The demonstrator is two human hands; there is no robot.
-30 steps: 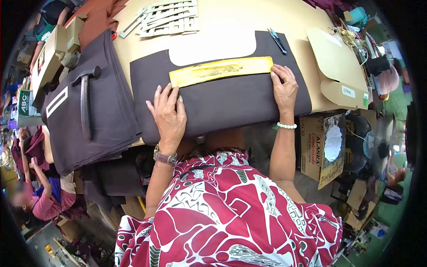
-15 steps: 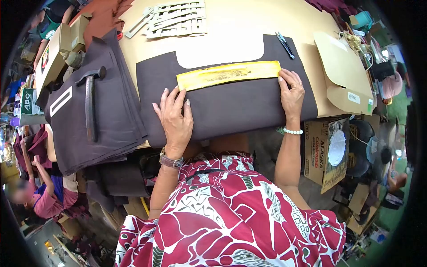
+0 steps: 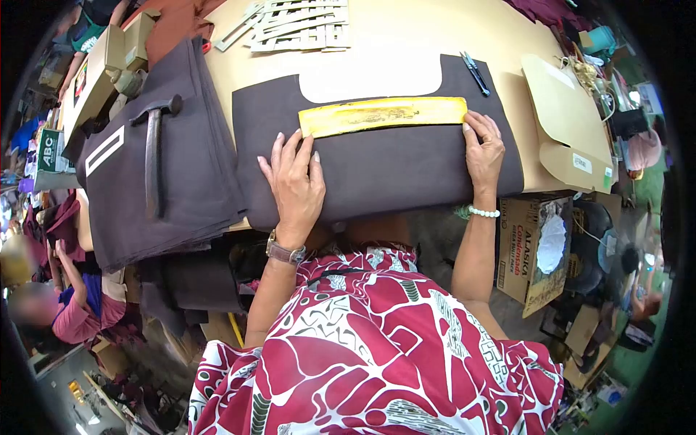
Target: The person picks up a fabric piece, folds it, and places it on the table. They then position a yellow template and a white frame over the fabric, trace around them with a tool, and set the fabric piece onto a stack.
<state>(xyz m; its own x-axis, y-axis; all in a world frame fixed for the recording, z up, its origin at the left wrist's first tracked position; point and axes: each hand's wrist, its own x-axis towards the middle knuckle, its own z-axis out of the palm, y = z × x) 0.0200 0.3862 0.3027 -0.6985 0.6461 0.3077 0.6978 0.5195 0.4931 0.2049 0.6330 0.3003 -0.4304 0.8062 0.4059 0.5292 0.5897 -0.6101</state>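
dark sheet (image 3: 406, 174) at near edge of bench (image 3: 406, 25), likely for easy reach. left hand (image 3: 299, 192) loosely spread, fingertips at left end of yellow strip (image 3: 383, 116); right hand (image 3: 484, 151) half-closed at right end, pinch or touch: cannot tell. strip lies across sheet, seemingly steadied straight. hammer (image 3: 153, 167) on dark stack (image 3: 196, 188), perhaps as weight. snips (image 3: 475, 75) on sheet's far right corner, clear of hands.

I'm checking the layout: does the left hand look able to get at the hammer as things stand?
Probably yes. The left hand is at the yellow strip, but the hammer lies uncovered on the dark stack to its left, with nothing standing between.
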